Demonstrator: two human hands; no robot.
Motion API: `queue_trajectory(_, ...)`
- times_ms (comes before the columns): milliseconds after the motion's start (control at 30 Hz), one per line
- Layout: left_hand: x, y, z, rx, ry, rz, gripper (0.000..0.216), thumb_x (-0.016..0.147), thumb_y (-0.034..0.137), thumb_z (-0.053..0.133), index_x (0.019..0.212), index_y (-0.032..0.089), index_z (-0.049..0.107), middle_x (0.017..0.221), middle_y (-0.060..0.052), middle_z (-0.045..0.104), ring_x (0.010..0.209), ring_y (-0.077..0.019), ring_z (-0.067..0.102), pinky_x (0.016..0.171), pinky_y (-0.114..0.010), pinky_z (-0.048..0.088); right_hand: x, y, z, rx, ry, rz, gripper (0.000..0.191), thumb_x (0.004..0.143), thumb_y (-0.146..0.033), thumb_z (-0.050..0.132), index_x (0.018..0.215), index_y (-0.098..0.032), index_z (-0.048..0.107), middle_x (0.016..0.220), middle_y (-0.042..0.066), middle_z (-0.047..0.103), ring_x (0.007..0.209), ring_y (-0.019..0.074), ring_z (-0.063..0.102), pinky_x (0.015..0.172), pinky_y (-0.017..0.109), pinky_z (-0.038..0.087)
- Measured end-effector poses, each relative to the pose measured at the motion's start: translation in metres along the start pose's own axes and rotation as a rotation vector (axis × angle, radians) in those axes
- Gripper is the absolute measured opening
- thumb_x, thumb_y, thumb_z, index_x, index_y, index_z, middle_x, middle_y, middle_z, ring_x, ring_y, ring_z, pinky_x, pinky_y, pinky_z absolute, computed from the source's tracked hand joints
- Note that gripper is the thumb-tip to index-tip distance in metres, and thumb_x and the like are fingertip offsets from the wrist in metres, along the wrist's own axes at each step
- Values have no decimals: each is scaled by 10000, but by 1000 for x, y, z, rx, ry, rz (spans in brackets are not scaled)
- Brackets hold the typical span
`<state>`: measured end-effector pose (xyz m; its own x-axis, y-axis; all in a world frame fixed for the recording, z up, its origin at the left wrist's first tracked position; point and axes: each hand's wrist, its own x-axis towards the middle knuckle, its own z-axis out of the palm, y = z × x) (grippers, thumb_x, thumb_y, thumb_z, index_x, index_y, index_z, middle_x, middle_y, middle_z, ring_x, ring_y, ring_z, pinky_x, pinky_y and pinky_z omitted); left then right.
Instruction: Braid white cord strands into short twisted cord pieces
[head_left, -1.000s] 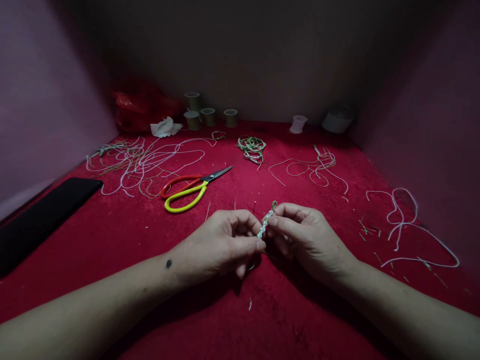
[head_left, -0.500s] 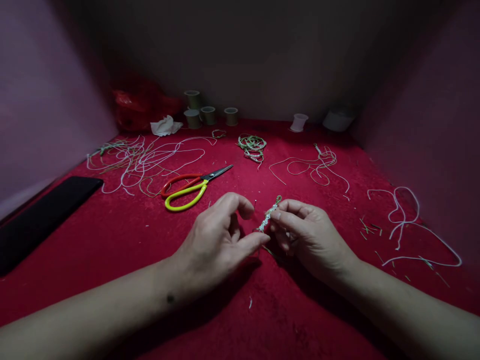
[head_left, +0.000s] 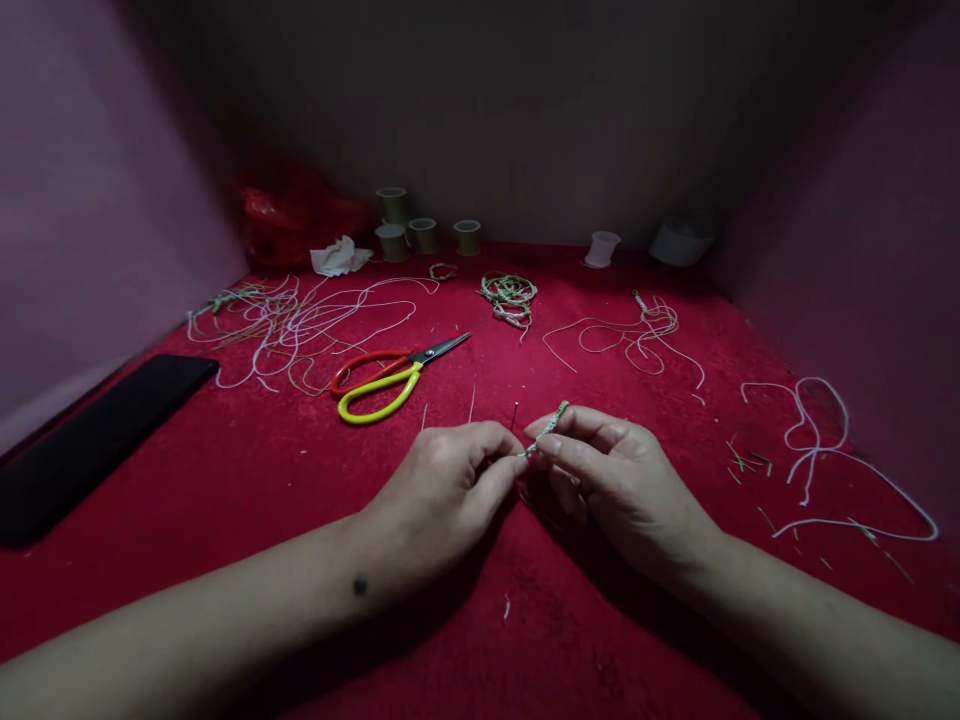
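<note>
A short braided green-and-white cord piece (head_left: 550, 425) is pinched between both hands just above the red cloth (head_left: 225, 480). My right hand (head_left: 615, 480) grips its upper part with thumb and forefinger, fingers curled. My left hand (head_left: 442, 490) is closed too, its thumb and forefinger pinching the cord's lower end. The fingertips of the two hands nearly touch. Scissors with a red and a yellow handle (head_left: 390, 375) lie on the cloth just beyond my left hand.
Loose white cords (head_left: 300, 320) sprawl at the back left, more cords (head_left: 637, 330) at the back right and far right (head_left: 817, 440). A coiled green-white bundle (head_left: 510, 297), several small spools (head_left: 424, 235), crumpled tissue (head_left: 341, 256), a red bag (head_left: 292, 215) and a black flat object (head_left: 97, 430) lie around.
My left hand had opened and lifted off the cord half a second ago; now it has closed again, pinching the lower end. My right hand kept its grip throughout.
</note>
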<state>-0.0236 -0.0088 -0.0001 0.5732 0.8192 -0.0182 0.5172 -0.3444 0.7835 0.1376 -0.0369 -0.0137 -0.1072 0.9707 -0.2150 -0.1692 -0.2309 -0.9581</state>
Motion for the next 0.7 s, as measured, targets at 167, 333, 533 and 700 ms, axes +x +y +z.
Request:
queue_trajectory(167,7,6,-6,-468,-205,-370,275,834,368,483,702,143,572,435,61,407,384,-54,350,390,-180,252,-1,-1,2,-1,-4,14,194,816,-297,567,675,-169,529,398,-70,432,370,50,361,393,184,290)
queue_trajectory(333,9,3,-12,-560,-248,-367,277,809,349,521,681,117,604,531,9,558,369,-25,357,383,-164,246,1,-2,0,-77,-69,28,122,817,-268,557,750,-166,568,480,-50,519,389,45,408,394,168,312)
queue_trajectory(533,8,5,-11,-557,-249,-400,281,783,359,543,631,125,573,475,26,520,323,-24,335,341,-165,213,1,-6,-2,-211,-168,61,188,839,-337,516,790,-166,577,503,-39,535,361,51,410,336,162,266)
queue_trajectory(700,6,7,-7,-514,-247,-442,229,761,305,526,599,143,537,460,42,508,305,-29,333,310,-160,214,2,-6,0,-293,-180,77,287,875,-343,445,696,-159,573,395,-57,459,329,46,372,332,157,254)
